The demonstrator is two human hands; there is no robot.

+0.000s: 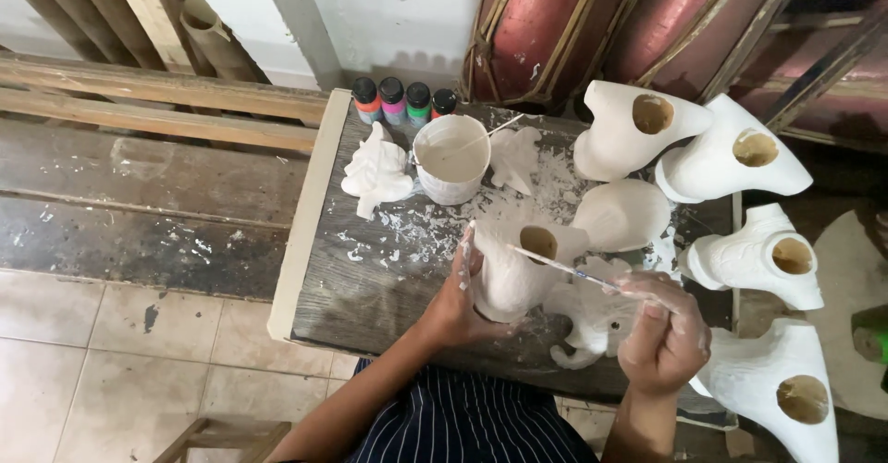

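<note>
The white plaster figure (pixel 507 273) stands near the bench's (pixel 370 283) front edge, hollow, with 1 round hole on top. The left hand (pixel 458 301) reaches up from the front edge, its grip wrapped around the figure's side. The right hand (pixel 664 333), paint-smeared, pinches a thin brush (pixel 564 269) whose tip lies at the hole.

We are looking at a craft workshop: white plaster figures (pixel 754 158) crowding a paint-splattered wooden table (pixel 370 278), paint bottles (pixel 403 100) beyond.
</note>
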